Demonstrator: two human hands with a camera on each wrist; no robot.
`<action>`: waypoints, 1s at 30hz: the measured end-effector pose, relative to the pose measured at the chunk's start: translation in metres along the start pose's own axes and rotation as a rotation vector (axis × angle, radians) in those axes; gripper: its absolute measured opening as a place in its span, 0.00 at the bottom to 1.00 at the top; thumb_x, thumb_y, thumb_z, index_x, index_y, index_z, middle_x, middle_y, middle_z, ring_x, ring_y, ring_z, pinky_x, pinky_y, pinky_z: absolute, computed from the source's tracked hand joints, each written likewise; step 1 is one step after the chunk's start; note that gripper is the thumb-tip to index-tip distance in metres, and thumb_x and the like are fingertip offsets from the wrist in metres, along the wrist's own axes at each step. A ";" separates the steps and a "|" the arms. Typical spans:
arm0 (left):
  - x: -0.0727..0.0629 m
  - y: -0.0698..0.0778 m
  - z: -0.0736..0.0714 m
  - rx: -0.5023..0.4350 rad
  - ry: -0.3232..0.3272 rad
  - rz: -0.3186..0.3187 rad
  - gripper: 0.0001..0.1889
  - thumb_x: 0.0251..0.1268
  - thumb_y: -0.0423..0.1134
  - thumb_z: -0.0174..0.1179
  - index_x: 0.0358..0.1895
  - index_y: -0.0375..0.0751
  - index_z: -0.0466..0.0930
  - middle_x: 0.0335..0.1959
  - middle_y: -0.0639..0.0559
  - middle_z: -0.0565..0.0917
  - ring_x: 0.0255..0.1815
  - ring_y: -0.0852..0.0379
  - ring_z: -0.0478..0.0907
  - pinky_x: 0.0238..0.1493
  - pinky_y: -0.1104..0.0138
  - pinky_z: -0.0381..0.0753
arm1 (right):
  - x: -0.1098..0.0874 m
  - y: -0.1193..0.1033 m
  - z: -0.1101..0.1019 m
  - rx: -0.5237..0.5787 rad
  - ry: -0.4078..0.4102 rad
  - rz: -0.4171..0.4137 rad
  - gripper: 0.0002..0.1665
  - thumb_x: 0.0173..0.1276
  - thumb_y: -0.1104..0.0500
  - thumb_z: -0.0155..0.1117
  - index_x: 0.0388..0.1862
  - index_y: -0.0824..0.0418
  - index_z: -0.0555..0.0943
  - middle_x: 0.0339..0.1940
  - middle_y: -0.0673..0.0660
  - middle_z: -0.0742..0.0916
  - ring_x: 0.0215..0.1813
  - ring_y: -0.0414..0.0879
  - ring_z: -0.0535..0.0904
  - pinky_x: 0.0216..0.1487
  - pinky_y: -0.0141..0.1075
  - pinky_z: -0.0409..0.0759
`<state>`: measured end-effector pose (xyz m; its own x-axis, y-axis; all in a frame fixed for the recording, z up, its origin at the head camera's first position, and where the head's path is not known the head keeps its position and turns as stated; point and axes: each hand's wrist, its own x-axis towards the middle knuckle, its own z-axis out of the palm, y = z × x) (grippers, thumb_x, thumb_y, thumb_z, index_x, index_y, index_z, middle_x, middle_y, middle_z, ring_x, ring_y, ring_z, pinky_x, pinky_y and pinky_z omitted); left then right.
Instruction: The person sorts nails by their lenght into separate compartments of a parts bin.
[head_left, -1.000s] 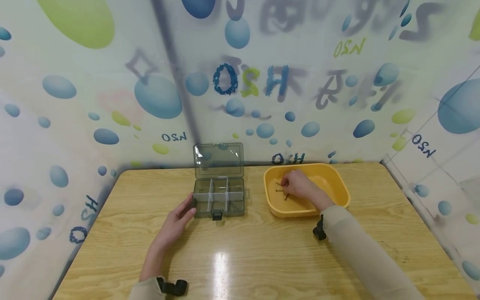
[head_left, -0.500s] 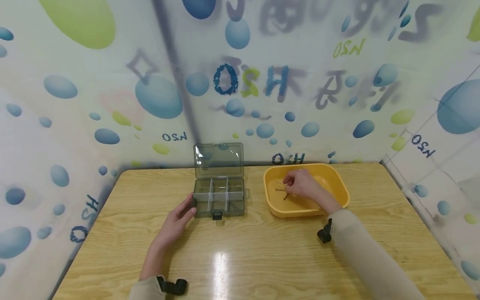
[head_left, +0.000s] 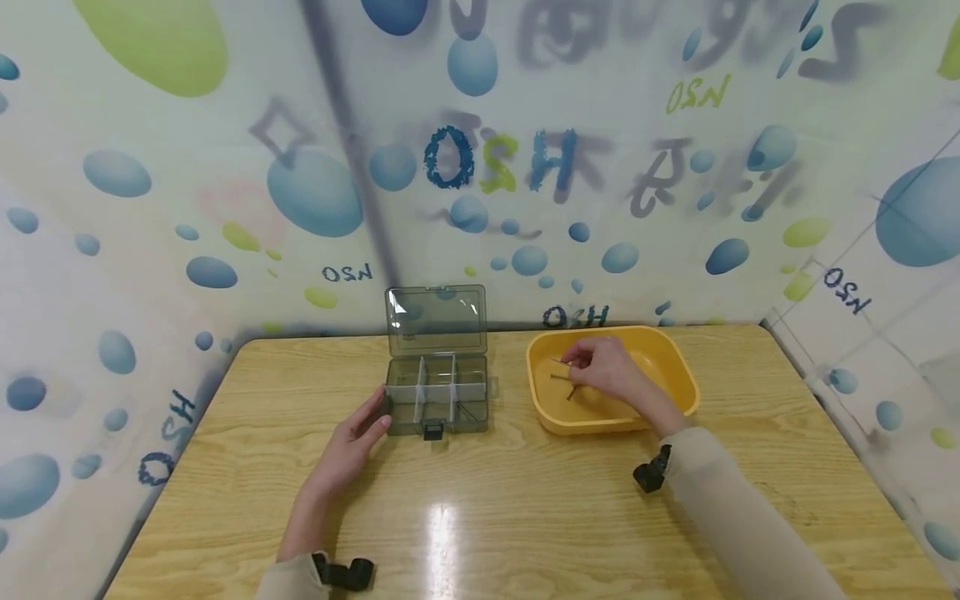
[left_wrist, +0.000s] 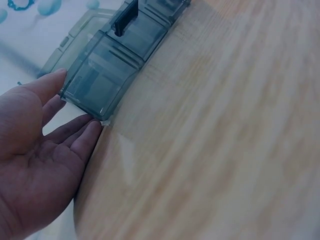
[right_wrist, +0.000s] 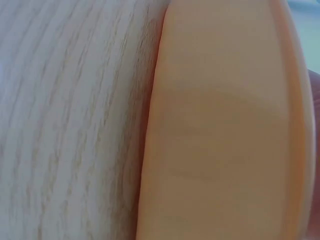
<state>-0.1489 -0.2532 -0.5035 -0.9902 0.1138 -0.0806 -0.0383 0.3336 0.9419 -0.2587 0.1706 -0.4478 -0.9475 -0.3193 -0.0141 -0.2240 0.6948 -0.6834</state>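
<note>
A smoky clear compartment box [head_left: 437, 408] stands on the table with its lid [head_left: 437, 321] raised. Two thin dark pieces lie in its front right compartment. Against the box's left end rests my left hand [head_left: 348, 446], thumb and fingertips [left_wrist: 90, 131] at its edge and corner. Over the yellow tray [head_left: 678, 367], my right hand [head_left: 607, 367] pinches a thin screw [head_left: 560, 361] between thumb and finger. Two more screws, one of them this dark screw [head_left: 573, 392], lie on the tray floor beside the fingers. In the right wrist view the tray's side wall hides nearly all of the hand.
Behind the box and tray, a wall [head_left: 450, 242] printed with blue and green drops runs along the back of the wooden table [head_left: 510, 500]. The tray stands to the right of the box, with bare tabletop between them. A black clasp [head_left: 432, 431] hangs on the box's front.
My right hand has come up slightly, and the uppermost screw has lifted with its fingers. The left hand and the box keep their places.
</note>
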 end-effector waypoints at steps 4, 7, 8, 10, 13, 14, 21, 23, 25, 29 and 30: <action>-0.001 0.001 0.000 0.003 0.005 -0.001 0.33 0.82 0.45 0.54 0.82 0.40 0.55 0.82 0.41 0.56 0.80 0.44 0.56 0.72 0.60 0.63 | -0.003 -0.003 0.002 0.040 0.009 -0.022 0.11 0.63 0.64 0.68 0.44 0.66 0.88 0.34 0.53 0.87 0.37 0.49 0.79 0.41 0.38 0.79; -0.001 0.002 0.000 0.003 -0.001 0.002 0.33 0.82 0.45 0.53 0.82 0.40 0.55 0.82 0.41 0.56 0.80 0.44 0.55 0.72 0.58 0.63 | -0.006 -0.004 0.004 0.093 0.023 -0.024 0.12 0.64 0.65 0.67 0.45 0.67 0.88 0.34 0.54 0.87 0.37 0.49 0.78 0.40 0.37 0.79; -0.001 0.002 0.000 0.004 -0.002 0.002 0.33 0.82 0.45 0.54 0.82 0.40 0.55 0.82 0.41 0.56 0.80 0.44 0.55 0.72 0.58 0.62 | -0.007 -0.005 0.005 0.112 0.026 -0.024 0.12 0.65 0.66 0.67 0.46 0.68 0.88 0.35 0.54 0.87 0.37 0.49 0.78 0.39 0.37 0.79; -0.001 0.003 0.001 0.005 -0.002 0.003 0.33 0.82 0.45 0.53 0.82 0.40 0.55 0.82 0.41 0.56 0.80 0.44 0.55 0.72 0.58 0.62 | -0.009 -0.007 0.006 0.142 0.030 -0.027 0.13 0.66 0.66 0.66 0.47 0.68 0.88 0.35 0.54 0.87 0.37 0.49 0.79 0.38 0.36 0.79; -0.001 0.003 0.001 0.006 -0.001 0.004 0.33 0.82 0.44 0.54 0.82 0.40 0.55 0.82 0.41 0.56 0.80 0.44 0.55 0.72 0.59 0.63 | -0.013 -0.010 0.008 0.157 0.037 -0.055 0.12 0.67 0.67 0.65 0.48 0.68 0.88 0.36 0.55 0.87 0.37 0.48 0.79 0.38 0.36 0.80; -0.001 0.003 0.001 0.007 0.001 0.004 0.33 0.82 0.44 0.53 0.82 0.39 0.55 0.82 0.41 0.56 0.80 0.44 0.55 0.72 0.60 0.63 | -0.013 -0.011 0.009 0.154 0.038 -0.071 0.12 0.68 0.67 0.65 0.48 0.68 0.88 0.37 0.56 0.88 0.38 0.48 0.80 0.39 0.37 0.80; -0.001 0.002 0.001 0.007 0.006 0.013 0.32 0.82 0.43 0.53 0.82 0.39 0.55 0.81 0.40 0.56 0.80 0.44 0.55 0.71 0.64 0.63 | -0.016 -0.015 0.013 0.174 0.018 -0.140 0.10 0.73 0.68 0.64 0.50 0.69 0.87 0.45 0.64 0.89 0.43 0.49 0.84 0.44 0.39 0.83; -0.001 0.003 0.001 0.005 0.006 0.014 0.33 0.82 0.44 0.54 0.82 0.39 0.55 0.81 0.40 0.56 0.80 0.43 0.55 0.71 0.64 0.64 | -0.016 -0.016 0.014 0.180 0.006 -0.150 0.11 0.74 0.69 0.64 0.50 0.69 0.87 0.46 0.65 0.89 0.43 0.49 0.84 0.43 0.37 0.83; -0.001 0.003 0.001 0.003 0.004 0.011 0.33 0.82 0.44 0.54 0.82 0.39 0.55 0.81 0.40 0.56 0.80 0.43 0.55 0.70 0.64 0.65 | -0.016 -0.018 0.014 0.183 -0.004 -0.163 0.11 0.74 0.69 0.63 0.50 0.69 0.87 0.46 0.65 0.89 0.43 0.48 0.84 0.41 0.36 0.83; -0.002 0.003 0.001 0.001 0.000 0.004 0.33 0.82 0.45 0.53 0.82 0.40 0.54 0.82 0.40 0.56 0.80 0.43 0.54 0.71 0.62 0.64 | -0.018 -0.023 0.015 0.192 -0.021 -0.179 0.11 0.74 0.68 0.63 0.51 0.69 0.87 0.47 0.66 0.88 0.43 0.48 0.84 0.38 0.35 0.83; -0.002 0.003 0.001 0.000 -0.002 0.004 0.33 0.82 0.45 0.53 0.82 0.40 0.54 0.82 0.40 0.56 0.80 0.43 0.54 0.71 0.62 0.64 | -0.019 -0.025 0.015 0.195 -0.024 -0.182 0.11 0.74 0.68 0.63 0.51 0.68 0.87 0.47 0.65 0.88 0.43 0.48 0.84 0.38 0.35 0.83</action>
<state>-0.1470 -0.2511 -0.5005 -0.9901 0.1171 -0.0778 -0.0346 0.3328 0.9423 -0.2320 0.1494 -0.4418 -0.8893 -0.4448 0.1061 -0.3401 0.4882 -0.8037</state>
